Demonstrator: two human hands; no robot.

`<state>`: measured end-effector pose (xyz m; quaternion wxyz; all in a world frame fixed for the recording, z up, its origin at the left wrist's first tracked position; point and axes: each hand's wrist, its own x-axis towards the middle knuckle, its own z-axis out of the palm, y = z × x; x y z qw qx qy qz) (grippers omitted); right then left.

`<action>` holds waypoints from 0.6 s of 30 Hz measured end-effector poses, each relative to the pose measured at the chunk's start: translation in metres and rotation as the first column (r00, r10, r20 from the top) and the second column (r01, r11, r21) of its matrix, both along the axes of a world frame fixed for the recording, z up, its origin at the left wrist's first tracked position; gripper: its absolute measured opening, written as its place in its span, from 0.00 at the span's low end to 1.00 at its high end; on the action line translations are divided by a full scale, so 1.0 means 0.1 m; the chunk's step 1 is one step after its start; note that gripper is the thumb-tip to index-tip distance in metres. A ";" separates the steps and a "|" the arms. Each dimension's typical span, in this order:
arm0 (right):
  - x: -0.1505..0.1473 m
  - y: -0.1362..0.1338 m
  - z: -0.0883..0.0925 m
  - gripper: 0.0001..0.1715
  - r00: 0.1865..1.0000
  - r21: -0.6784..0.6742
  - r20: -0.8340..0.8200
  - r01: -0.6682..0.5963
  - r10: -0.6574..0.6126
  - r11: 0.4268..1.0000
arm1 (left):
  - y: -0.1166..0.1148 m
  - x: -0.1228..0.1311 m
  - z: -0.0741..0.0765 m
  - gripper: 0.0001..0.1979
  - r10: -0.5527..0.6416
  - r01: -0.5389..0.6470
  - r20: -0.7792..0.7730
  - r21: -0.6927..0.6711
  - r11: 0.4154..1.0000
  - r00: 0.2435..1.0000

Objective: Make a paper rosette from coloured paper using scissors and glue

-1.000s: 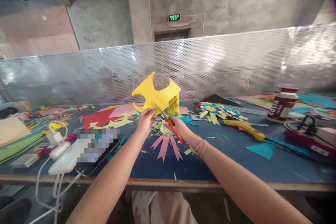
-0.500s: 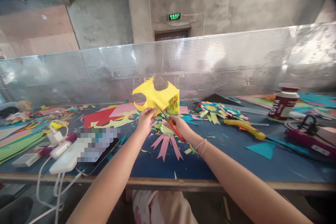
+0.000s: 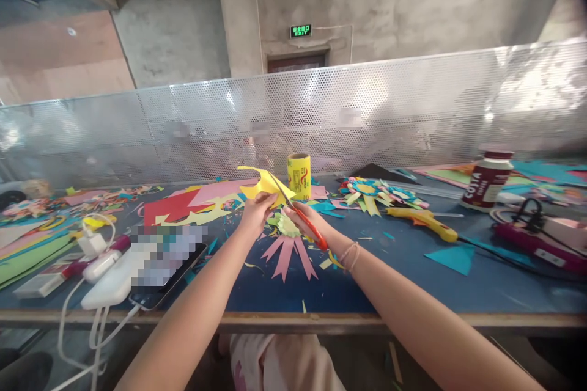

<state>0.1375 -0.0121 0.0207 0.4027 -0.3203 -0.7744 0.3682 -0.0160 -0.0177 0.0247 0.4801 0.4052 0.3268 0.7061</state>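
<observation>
While yellow paper [image 3: 269, 186] is pinched by left hand [image 3: 257, 212], scissors [image 3: 317, 234] are gripped by right hand [image 3: 320, 219], before yellow tube [image 3: 299, 176].

left hand [image 3: 255, 212]: pinching | right hand [image 3: 316, 223]: curled in a grip | left forearm [image 3: 202, 293], right forearm [image 3: 413, 293]: bare, stretched forward, converging

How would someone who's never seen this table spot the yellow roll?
Find the perforated metal screen behind the blue table. On the table, below the screen's middle and just beyond the right hand, stands the yellow roll. Its upright cylinder, dark printing and hollow top set it apart from the cut yellow paper in the left hand.
</observation>
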 end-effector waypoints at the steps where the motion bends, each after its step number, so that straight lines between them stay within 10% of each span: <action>1: 0.00 -0.01 0.00 0.23 1.000 -0.026 -0.019 -0.025 0.025 0.999 | -0.01 0.00 0.00 0.16 -0.008 0.008 -0.006 -0.011 1.000 1.000; 18: 0.01 0.12 -0.06 0.24 0.984 0.111 0.083 0.150 -0.160 0.982 | -0.02 -0.03 0.04 0.16 -0.041 0.040 -0.020 -0.037 0.999 0.999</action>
